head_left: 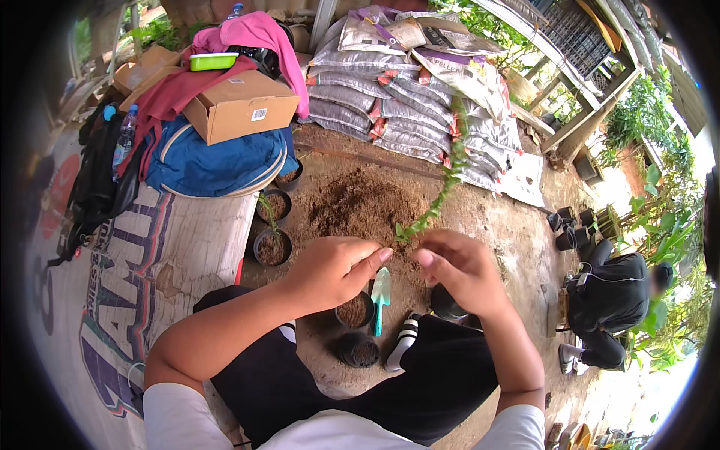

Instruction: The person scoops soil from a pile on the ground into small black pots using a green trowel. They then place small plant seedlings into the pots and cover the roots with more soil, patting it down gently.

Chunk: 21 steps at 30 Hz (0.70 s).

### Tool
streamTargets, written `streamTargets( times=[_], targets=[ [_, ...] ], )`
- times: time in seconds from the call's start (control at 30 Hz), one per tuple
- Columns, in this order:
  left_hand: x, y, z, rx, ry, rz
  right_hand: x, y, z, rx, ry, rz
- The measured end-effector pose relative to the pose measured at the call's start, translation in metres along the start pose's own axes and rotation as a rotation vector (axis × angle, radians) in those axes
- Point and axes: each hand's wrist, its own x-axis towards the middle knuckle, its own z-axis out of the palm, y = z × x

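My right hand [458, 270] is raised over the ground, its fingers curled around the lower end of a long, leafy green plant cutting [436, 208]. The cutting rises from the fingers and curves away towards the stacked bags. To its left, my left hand [343, 270] has thumb and forefinger pinched together close to the cutting's base; whether something thin is between them cannot be told. Below the hands lies a hand trowel [381, 298] with a teal handle, beside a black pot of brown potting mix [353, 311]. A heap of loose potting mix [360, 202] lies beyond.
Filled black pots [273, 247] stand at the left, one with a green cutting. More black pots [358, 350] are near my feet. Stacked plastic bags [394, 107] rise behind the heap. A cardboard box [242, 107] sits on a blue bag [219, 160]. A person [610, 292] sits at the right.
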Motion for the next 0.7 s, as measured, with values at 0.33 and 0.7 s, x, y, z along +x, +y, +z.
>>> streamTargets(
  times=[0.33, 0.7],
  targets=[
    [0.003, -0.018, 0.006, 0.262, -0.044, 0.006, 0.04, 0.043, -0.006, 0.121, -0.133, -0.008],
    [0.015, -0.076, 0.017, 0.253, -0.134, -0.258, 0.024, 0.262, 0.05, -0.499, -0.26, -0.026]
  ],
)
